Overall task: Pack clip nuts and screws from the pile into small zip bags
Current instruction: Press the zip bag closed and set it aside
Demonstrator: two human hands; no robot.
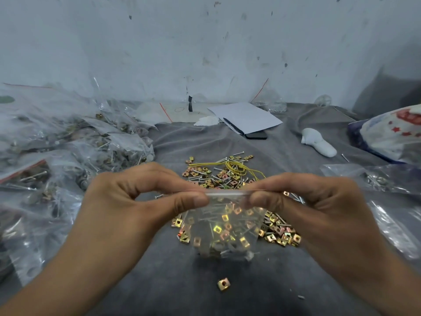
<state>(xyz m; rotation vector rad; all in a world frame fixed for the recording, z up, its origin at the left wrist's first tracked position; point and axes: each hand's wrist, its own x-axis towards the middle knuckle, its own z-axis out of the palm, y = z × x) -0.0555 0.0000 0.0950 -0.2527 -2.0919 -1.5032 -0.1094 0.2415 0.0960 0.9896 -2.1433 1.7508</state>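
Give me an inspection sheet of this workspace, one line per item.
Surface: grey cloth, wrinkled.
Job's things: small zip bag holding clip nuts and screws, held above the pile; one stray nut nearer the camera.
Clutter: filled bags heaped left; paper, pen, phone, white object, printed bag, clear bags right.
Grippers: left hand and right hand pinch the bag's top edge.
Cables: yellow string on the pile.
Surroundings: scuffed white wall.
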